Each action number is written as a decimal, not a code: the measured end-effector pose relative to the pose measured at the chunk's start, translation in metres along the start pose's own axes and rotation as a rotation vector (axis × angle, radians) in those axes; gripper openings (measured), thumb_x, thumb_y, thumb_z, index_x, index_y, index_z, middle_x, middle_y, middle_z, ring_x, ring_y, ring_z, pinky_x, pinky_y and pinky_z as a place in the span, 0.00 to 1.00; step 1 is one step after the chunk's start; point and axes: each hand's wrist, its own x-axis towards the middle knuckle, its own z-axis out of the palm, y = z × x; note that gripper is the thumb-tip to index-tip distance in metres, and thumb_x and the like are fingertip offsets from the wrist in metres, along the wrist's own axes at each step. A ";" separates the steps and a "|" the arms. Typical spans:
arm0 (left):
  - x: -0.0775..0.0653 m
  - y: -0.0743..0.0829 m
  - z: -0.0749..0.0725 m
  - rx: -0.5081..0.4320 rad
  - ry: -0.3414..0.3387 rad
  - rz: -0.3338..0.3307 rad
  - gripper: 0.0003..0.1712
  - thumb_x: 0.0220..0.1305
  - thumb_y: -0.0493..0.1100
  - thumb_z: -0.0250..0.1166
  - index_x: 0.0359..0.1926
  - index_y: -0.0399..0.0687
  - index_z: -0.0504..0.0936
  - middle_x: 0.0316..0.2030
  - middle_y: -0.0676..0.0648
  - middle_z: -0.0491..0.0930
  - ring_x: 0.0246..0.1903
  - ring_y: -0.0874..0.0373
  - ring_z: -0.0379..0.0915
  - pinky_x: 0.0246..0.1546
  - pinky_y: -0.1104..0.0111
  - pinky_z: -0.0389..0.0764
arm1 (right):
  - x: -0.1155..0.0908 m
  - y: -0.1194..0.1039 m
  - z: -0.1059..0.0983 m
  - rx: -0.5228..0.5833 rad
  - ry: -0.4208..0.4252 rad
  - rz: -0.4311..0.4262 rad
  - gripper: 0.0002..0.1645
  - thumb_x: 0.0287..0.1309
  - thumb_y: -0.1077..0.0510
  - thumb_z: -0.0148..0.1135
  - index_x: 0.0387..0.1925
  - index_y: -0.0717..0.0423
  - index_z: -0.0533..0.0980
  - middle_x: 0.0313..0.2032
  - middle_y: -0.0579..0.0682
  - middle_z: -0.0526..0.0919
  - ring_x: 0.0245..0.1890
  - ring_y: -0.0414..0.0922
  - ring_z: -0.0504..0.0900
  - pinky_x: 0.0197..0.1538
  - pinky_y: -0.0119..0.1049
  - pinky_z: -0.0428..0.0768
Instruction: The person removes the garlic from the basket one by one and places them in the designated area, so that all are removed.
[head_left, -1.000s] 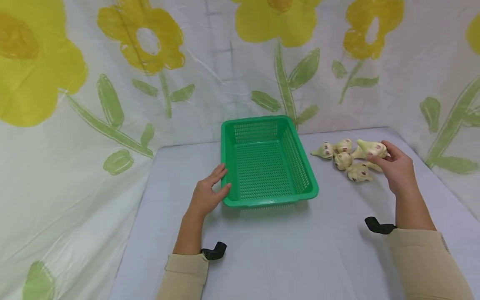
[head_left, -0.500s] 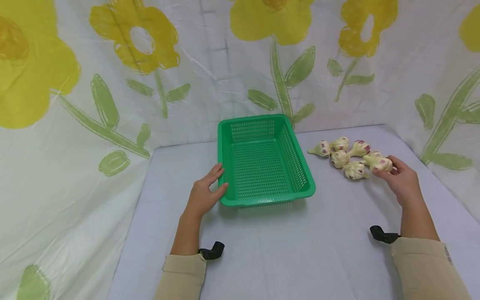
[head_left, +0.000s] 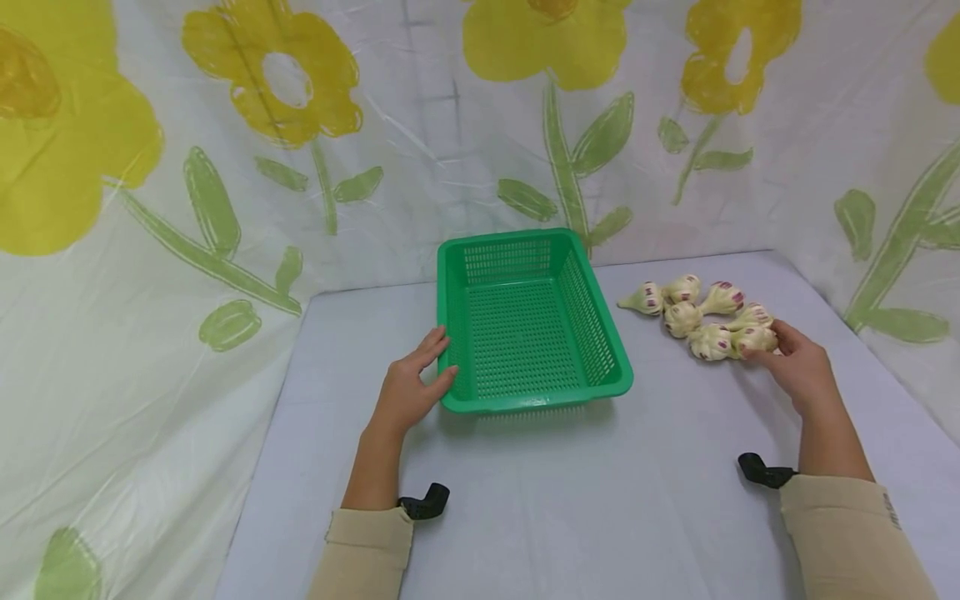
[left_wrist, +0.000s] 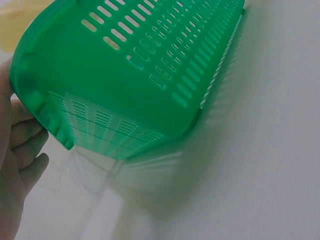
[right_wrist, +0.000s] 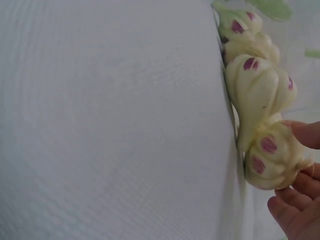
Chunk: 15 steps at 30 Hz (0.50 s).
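Observation:
My right hand [head_left: 801, 360] has its thumb and fingers around a garlic bulb [head_left: 756, 340], cream with purple patches, at the near right end of a cluster. In the right wrist view, the thumb touches one side of this garlic bulb [right_wrist: 270, 155] and fingertips are at its other side. Another garlic bulb [head_left: 710, 342] lies right beside it, purple-marked too. At the middle of the table stands a green plastic basket [head_left: 536, 405] with slotted walls. My left hand [head_left: 408, 387] rests on its left rim near the front corner, fingers fairly straight. The left wrist view shows the basket's outer wall [left_wrist: 100, 65] close up.
More garlic bulbs [head_left: 682, 318] lie bunched to the right of the basket. A white cloth covers the table [head_left: 570, 500]. Behind it hangs a white curtain [head_left: 420, 167] printed with yellow flowers, running along the back and sides.
The garlic bulb in my right hand has come down from above the cluster to the table at its near right end. My left hand stays at the basket's rim.

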 end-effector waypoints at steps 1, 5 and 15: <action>0.000 0.000 0.000 -0.002 -0.001 -0.002 0.31 0.65 0.48 0.66 0.66 0.41 0.74 0.70 0.52 0.68 0.69 0.56 0.63 0.66 0.56 0.69 | 0.000 0.001 0.000 0.001 0.000 0.000 0.54 0.65 0.39 0.59 0.78 0.52 0.41 0.76 0.62 0.41 0.75 0.65 0.40 0.72 0.64 0.51; 0.000 0.001 0.000 -0.011 -0.003 -0.004 0.31 0.65 0.47 0.66 0.66 0.41 0.74 0.70 0.52 0.67 0.69 0.56 0.63 0.67 0.57 0.69 | 0.002 0.003 0.001 0.006 0.003 0.015 0.55 0.63 0.37 0.59 0.78 0.51 0.42 0.76 0.61 0.41 0.75 0.65 0.41 0.72 0.64 0.52; 0.000 0.000 0.000 -0.012 0.008 0.006 0.30 0.65 0.47 0.66 0.66 0.42 0.74 0.69 0.52 0.68 0.69 0.56 0.64 0.67 0.56 0.70 | 0.003 0.002 0.002 -0.007 0.045 0.053 0.53 0.64 0.38 0.58 0.78 0.49 0.41 0.77 0.59 0.41 0.75 0.65 0.41 0.71 0.64 0.52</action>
